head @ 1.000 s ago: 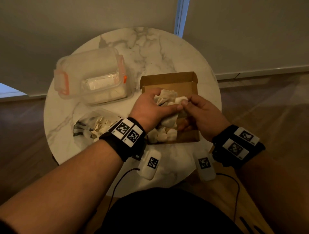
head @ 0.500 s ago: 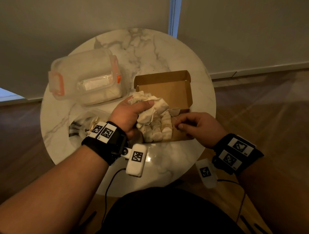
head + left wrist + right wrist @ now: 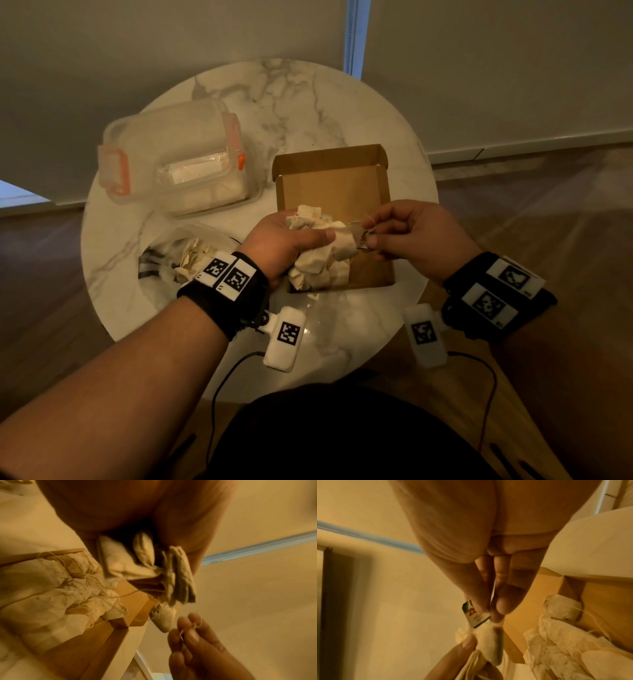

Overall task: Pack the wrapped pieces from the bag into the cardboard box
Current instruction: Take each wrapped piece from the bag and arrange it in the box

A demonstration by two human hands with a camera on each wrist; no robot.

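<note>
Two hands over the box [image 3: 334,185]: your left hand [image 3: 284,243] clutches a bundle of pieces [image 3: 322,246]; your right hand [image 3: 411,236] pinches a small tag [image 3: 475,616].

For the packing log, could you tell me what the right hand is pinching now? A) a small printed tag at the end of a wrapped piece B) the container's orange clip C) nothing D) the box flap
A: the right hand pinches a small printed tag at the tip of a wrapped piece from the bunch that the left hand grips over the box.
</note>
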